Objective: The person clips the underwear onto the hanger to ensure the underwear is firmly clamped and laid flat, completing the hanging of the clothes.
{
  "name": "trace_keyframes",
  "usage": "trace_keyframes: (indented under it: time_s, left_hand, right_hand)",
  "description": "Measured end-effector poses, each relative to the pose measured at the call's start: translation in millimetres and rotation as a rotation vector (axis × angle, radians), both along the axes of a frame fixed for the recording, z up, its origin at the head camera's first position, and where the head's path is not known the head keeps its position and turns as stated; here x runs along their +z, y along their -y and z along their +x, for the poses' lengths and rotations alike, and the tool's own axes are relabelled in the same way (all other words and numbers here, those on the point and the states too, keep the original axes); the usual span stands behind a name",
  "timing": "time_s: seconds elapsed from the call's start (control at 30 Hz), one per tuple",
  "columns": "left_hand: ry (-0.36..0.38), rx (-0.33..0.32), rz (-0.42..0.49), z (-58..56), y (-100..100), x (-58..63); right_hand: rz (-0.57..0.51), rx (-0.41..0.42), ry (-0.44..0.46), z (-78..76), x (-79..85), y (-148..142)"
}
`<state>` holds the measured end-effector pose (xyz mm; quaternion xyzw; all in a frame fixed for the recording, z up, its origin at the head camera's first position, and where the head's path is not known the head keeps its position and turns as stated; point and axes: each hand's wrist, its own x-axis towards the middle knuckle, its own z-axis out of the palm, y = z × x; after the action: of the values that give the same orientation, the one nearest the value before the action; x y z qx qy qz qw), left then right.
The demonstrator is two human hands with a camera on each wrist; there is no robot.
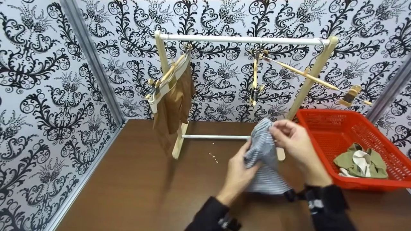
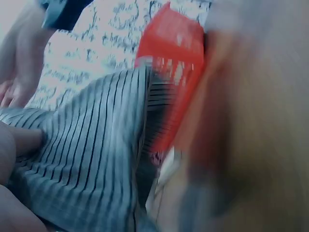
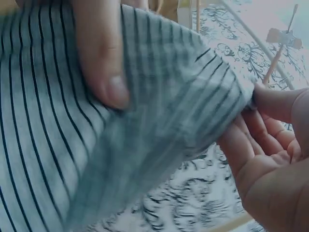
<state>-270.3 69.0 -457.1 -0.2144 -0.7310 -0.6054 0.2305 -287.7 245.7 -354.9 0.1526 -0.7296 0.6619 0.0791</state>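
A small grey-and-white striped garment [image 1: 265,154] is held up between my hands, low in front of the rack. My left hand [image 1: 239,171] grips its left side, the thumb lying across the cloth. At the upper right edge, my right hand [image 1: 297,141] pinches the fabric between thumb and fingers, as the right wrist view also shows in the striped cloth [image 3: 159,87]. The lower part of the garment hangs loose below the hands. In the left wrist view the striped cloth [image 2: 96,140] fills much of the picture, its edge gaping toward the right.
A rack with a white top bar [image 1: 218,38] stands behind my hands. On its left, brown pants [image 1: 176,102] hang from a clip hanger. A wooden clip hanger [image 1: 255,75] hangs mid-bar, and another hanger [image 1: 308,75] slants right. A red basket [image 1: 330,120] holds a green garment [image 1: 345,160].
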Motion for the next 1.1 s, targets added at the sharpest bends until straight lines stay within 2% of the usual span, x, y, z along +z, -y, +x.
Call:
trace_keyframes:
  time_s: [0.1, 0.17, 0.27, 0.37, 0.43, 0.53, 0.67, 0.73, 0.77, 0.87, 1.0, 1.1]
  left_hand:
    - [0.008, 0.011, -0.035, -1.4, 33, -12.9]
    - [0.061, -0.001, -0.066, -3.8, 53, -18.3]
    - [0.172, -0.031, -0.105, -8.1, 76, -21.2]
    - [0.233, -0.010, -0.112, -12.9, 94, -19.8]
    - [0.248, 0.020, -0.102, -14.7, 103, -18.7]
    - [0.249, 0.072, -0.072, -14.9, 112, -18.0]
    - [0.202, 0.219, 0.028, -15.6, 120, -17.7]
    - [0.184, 0.299, 0.087, -16.3, 124, -16.8]
    - [0.187, 0.327, 0.120, -16.7, 125, -16.2]
    - [0.208, 0.357, 0.161, -16.7, 129, -13.0]
    - [0.227, 0.365, 0.139, -16.0, 133, -7.8]
    - [0.206, 0.393, 0.046, -14.2, 134, -4.2]
  right_hand:
    - [-0.014, -0.051, 0.030, -0.2, -29.6, 13]
    - [0.037, -0.061, 0.062, -2.0, -47.3, 19]
    - [0.151, 0.015, 0.100, -2.9, -65.6, 25]
    - [0.319, 0.130, 0.074, -1.3, -73.5, 29]
    - [0.425, 0.187, 0.079, 1.9, -75.2, 32]
    - [0.617, 0.262, 0.038, 7.7, -77.3, 36]
    - [0.829, 0.344, -0.104, 12.2, -83.0, 47]
    - [0.913, 0.371, -0.146, 13.9, -87.5, 52]
    - [0.954, 0.369, -0.167, 14.6, -90.3, 55]
    - [1.037, 0.322, -0.216, 14.8, -99.2, 61]
    - [1.100, 0.129, -0.342, 9.1, -110.1, 59]
    - [1.127, -0.009, -0.388, 1.0, -116.4, 52]
